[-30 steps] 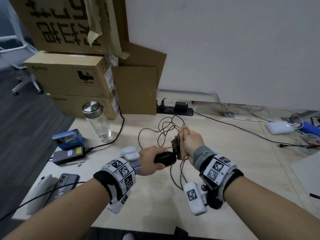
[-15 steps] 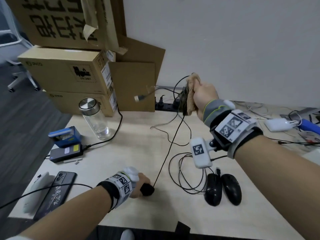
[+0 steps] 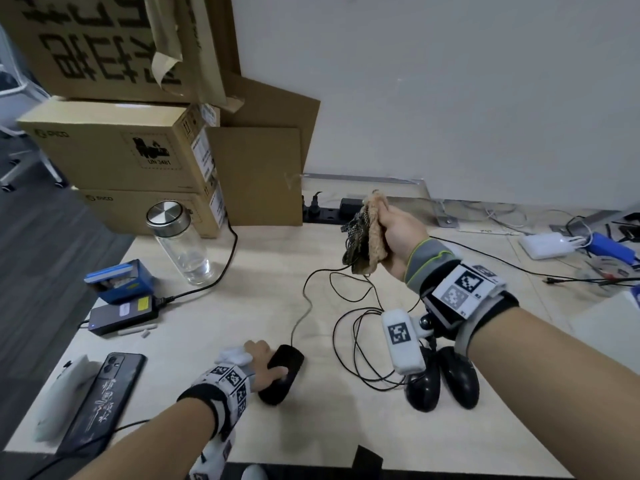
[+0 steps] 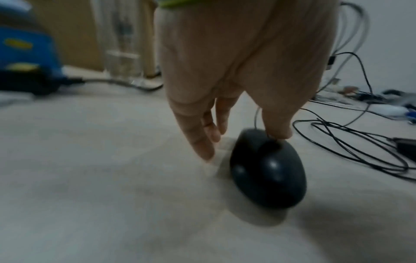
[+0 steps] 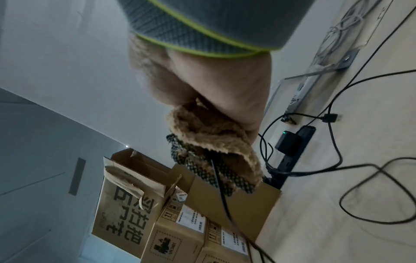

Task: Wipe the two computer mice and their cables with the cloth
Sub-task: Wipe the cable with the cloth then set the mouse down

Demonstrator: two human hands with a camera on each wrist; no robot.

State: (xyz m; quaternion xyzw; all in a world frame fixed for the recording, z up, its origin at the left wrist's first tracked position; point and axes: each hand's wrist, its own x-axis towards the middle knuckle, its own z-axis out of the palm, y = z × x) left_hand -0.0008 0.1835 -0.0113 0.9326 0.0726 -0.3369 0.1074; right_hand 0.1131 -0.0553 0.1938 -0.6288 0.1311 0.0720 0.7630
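Observation:
A black mouse (image 3: 282, 374) (image 4: 268, 169) lies on the pale table (image 3: 263, 271) near its front edge. My left hand (image 3: 266, 365) (image 4: 238, 142) is over it: the thumb (image 4: 279, 131) touches its front, the straight fingers (image 4: 202, 142) point down just left of it. Its thin cable (image 3: 307, 296) (image 5: 221, 192) runs slack up into the tan cloth (image 3: 369, 237) (image 5: 213, 135). My right hand (image 3: 394, 237) (image 5: 225, 99) grips that cloth, bunched round the cable, above the table's back. Two more black mice (image 3: 459, 375) lie side by side at the front right, partly behind my right wrist camera.
Looped cables (image 3: 356, 341) lie between the mice. A glass bottle (image 3: 180, 244), blue box (image 3: 119, 280), power adapter (image 3: 124, 313) and phone (image 3: 104, 396) stand at the left. Cardboard boxes (image 3: 117, 150) and a power strip (image 3: 325, 213) line the back; a white charger (image 3: 547, 245) sits far right.
My right hand came down with the cloth, and the once-taut cable hangs slack. The left hand's grip on the mouse has loosened; the mouse now lies on the table.

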